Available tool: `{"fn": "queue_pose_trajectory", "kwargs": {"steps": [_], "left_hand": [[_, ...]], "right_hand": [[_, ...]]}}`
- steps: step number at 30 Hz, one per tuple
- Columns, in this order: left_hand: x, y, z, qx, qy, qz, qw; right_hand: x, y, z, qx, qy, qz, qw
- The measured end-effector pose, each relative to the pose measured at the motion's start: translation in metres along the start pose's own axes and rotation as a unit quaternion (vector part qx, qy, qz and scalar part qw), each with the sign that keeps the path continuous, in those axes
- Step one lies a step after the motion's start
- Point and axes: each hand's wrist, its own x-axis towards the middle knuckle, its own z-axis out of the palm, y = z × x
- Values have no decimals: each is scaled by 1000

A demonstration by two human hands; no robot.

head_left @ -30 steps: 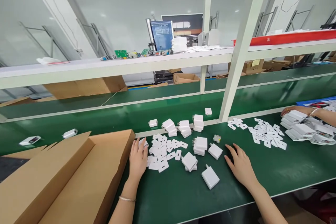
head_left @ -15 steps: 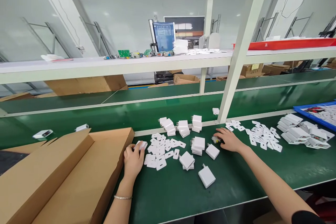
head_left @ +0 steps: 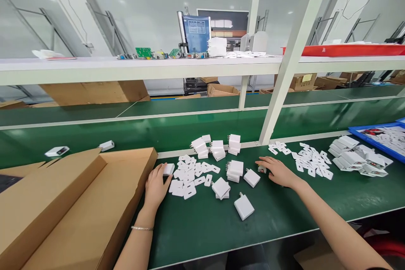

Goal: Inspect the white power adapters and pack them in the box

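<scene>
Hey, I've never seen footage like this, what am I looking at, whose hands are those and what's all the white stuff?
One camera sits on a person's head, looking down at their own bare hands on a green work surface. The left hand has a small white plastic block in its grip, beside an open brown cardboard box. The right hand rests on a small metal-and-green part. Between them lie flat white plastic plates and square white charger bodies.

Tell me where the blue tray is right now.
In the head view, the blue tray sits at the far right edge of the green table, just behind a pile of white chargers.
</scene>
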Motion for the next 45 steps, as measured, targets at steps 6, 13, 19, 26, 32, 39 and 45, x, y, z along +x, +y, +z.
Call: {"fn": "queue_pose_trajectory", "kwargs": {"steps": [6, 13, 19, 26, 32, 39, 45], "left_hand": [[5, 10, -6, -171, 46, -59, 982], [4, 31, -23, -262, 50, 4, 964], [1, 31, -23, -227, 57, 18, 972], [0, 9, -15, -112, 57, -25, 992], [-7, 4, -9, -34, 41, -59, 997], [-6, 10, -9, 8, 71, -38, 997], [-8, 14, -15, 23, 89, -30, 995]], "right_hand": [[11, 5, -3, -11, 19, -6, 1000], [-1, 15, 0, 13, 40, 74, 996], [-3, 14, 9, 88, 57, 75, 992], [10, 9, 17, 113, 89, 114, 983], [15, -6, 28, 99, 122, 151, 976], [6, -23, 28, 88, 128, 196, 968], [-5, -35, 29, 92, 136, 239, 957]]}}
